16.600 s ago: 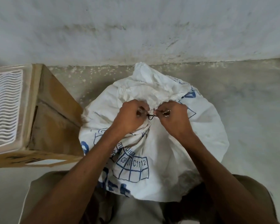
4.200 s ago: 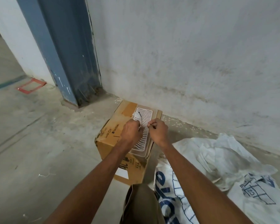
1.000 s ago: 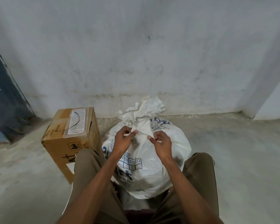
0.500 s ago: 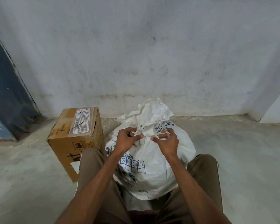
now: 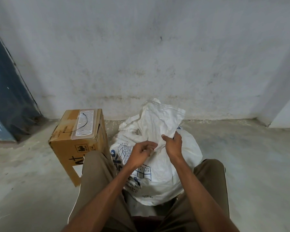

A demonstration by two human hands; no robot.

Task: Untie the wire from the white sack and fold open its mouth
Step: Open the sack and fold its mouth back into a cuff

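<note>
Right hand [image 5: 172,144] gripping white sack [image 5: 159,164] neck, left hand [image 5: 141,152] pinching its fabric

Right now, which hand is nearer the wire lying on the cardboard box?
Left. The left hand is at the white sack's neck, on the side toward the cardboard box bearing the wire; the right hand grips the neck farther right.

Concrete floor [image 5: 241,164] bears a cardboard box [image 5: 70,148] and, beside it, the white sack [image 5: 166,181].

Crinkled woven-plastic sack [image 5: 159,178], matt cardboard box [image 5: 64,148]
</note>
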